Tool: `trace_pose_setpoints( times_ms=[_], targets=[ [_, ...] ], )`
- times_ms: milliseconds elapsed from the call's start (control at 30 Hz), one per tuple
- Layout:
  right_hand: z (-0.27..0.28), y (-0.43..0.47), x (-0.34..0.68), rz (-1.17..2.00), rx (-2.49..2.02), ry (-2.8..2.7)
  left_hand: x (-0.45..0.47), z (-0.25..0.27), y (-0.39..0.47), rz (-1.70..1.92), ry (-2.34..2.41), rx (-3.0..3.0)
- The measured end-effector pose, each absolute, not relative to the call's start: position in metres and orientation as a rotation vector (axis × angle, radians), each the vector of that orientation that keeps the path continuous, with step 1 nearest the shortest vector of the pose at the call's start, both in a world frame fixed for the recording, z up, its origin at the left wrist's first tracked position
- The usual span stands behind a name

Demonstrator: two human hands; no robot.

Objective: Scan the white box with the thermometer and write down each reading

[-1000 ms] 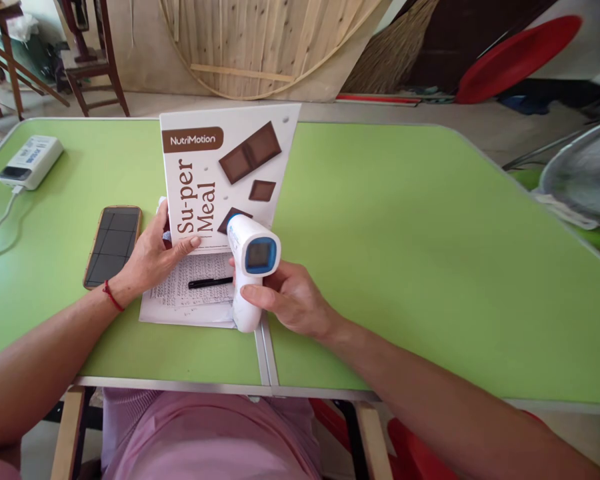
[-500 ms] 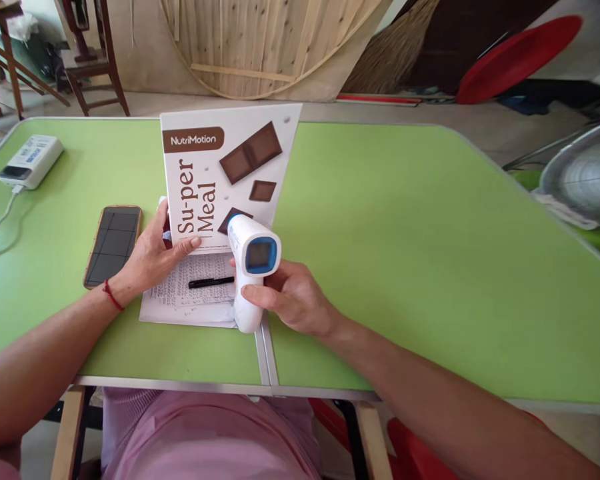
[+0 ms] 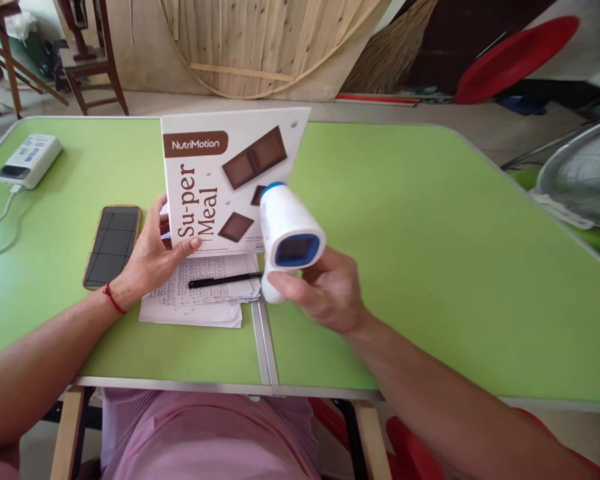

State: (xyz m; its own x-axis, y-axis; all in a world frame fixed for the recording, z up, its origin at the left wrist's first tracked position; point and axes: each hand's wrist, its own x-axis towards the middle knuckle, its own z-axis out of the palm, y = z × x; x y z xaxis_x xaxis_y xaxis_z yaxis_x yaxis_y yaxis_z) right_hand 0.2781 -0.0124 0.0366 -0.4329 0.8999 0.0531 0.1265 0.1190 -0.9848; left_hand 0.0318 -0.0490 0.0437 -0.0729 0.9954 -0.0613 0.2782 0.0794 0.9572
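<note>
A black-screened smartphone in a tan case (image 3: 113, 247) lies on the green, metal-edged tabletop (image 3: 420, 267) beside my left hand (image 3: 155, 259), which grips a white rectangular chocolate-print pack (image 3: 215, 177) above a slim black pen (image 3: 223, 281) on handwritten white papers (image 3: 193, 313); before its right side, my right hand (image 3: 333, 290) clasps a gun-shaped white-and-blue plastic thermometer (image 3: 289, 220).

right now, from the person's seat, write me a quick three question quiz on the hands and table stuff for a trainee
1. What does the right hand hold?
2. Where does the black pen lie?
a) on the power bank
b) on the handwritten sheets
c) on the chair
3. True or false: the left hand grips the NutriMotion package, with the phone lying to that hand's left.

Key:
1. A white gun-shaped device, apparently a thermometer
2. b
3. True
</note>
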Motion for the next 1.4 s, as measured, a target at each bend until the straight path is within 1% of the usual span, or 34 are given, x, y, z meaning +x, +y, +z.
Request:
trace_pose_setpoints(
  times_ms=[167,367,600,833,1033,1167,1267,1400],
  targets=[
    [0.030,0.009,0.292,0.979,-1.183,-1.753,0.029,0.037,-0.051,1.075,1.587,1.393],
    [0.005,0.036,0.316,0.722,-1.372,-2.131,0.026,0.037,-0.050,1.075,1.609,1.483],
    [-0.016,0.048,0.329,0.553,-1.358,-2.499,0.019,0.030,-0.046,1.016,1.741,1.703],
    [-0.018,0.046,0.325,0.496,-1.360,-2.532,0.021,0.033,-0.045,0.964,1.770,1.764],
    [-0.002,0.036,0.314,0.417,-1.172,-2.350,0.023,0.037,-0.045,0.960,1.748,1.758],
    [0.010,0.018,0.301,0.453,-0.882,-2.536,0.024,0.038,-0.048,1.008,1.765,1.815],
    [0.011,0.011,0.293,0.304,-0.786,-2.683,0.021,0.037,-0.048,1.029,1.785,1.892],
    [0.010,0.014,0.293,0.156,-0.653,-2.678,0.014,0.030,-0.045,0.945,1.774,1.817]
  ],
)
